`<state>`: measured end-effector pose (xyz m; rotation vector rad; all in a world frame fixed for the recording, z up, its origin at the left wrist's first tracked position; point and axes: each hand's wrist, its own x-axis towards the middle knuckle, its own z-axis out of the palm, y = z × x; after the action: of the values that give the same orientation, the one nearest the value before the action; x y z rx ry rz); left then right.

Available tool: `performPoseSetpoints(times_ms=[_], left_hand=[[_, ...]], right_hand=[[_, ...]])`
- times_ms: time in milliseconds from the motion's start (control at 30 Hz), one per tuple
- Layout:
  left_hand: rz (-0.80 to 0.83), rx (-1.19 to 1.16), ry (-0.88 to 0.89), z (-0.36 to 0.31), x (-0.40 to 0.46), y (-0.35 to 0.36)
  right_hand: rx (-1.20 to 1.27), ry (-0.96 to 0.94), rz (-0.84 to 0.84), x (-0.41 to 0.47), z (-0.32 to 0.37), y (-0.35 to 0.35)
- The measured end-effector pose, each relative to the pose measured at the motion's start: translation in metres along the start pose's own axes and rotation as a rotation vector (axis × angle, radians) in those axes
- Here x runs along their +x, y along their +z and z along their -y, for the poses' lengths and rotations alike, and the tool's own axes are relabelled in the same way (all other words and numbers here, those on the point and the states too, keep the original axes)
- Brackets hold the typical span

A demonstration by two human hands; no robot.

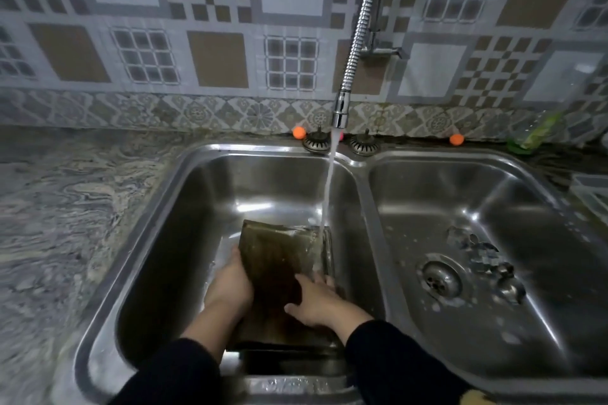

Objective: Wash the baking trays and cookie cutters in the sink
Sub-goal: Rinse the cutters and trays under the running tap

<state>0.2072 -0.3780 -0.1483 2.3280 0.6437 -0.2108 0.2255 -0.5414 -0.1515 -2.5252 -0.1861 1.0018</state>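
Dark baking tray [279, 260] lies in the left basin [184, 240], long axis running away from the person; left hand [230, 283] grips its left edge, right hand [316, 301] rests flat on top, under the water stream [329, 187].

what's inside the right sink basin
Metal cookie cutters lie in the right basin beside the drain, with soap suds around. Nothing covers them.

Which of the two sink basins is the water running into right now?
The left basin: the stream lands there on the baking tray. The right basin holds only cookie cutters.
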Motion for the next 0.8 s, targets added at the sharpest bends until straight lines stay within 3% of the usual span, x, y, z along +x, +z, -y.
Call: performPoseSetpoints(times_ms=[200,400,633,800], left_hand=[[-0.126,0.174,0.084,-0.021,-0.013,-0.008],[-0.127,-0.02,0.118,-0.034,-0.013,-0.011],[-0.069,-0.355,0.053,-0.002,-0.02,-0.036],[-0.013,-0.617,0.099,-0.01,-0.04,-0.023]], right_hand=[[0.151,0.021,-0.113,0.008,-0.005,0.002],[0.208,-0.003,-0.193,0.001,-0.002,-0.001],[-0.33,-0.08,-0.088,-0.044,0.017,-0.017],[-0.545,0.01,-0.195,-0.037,0.027,-0.047]])
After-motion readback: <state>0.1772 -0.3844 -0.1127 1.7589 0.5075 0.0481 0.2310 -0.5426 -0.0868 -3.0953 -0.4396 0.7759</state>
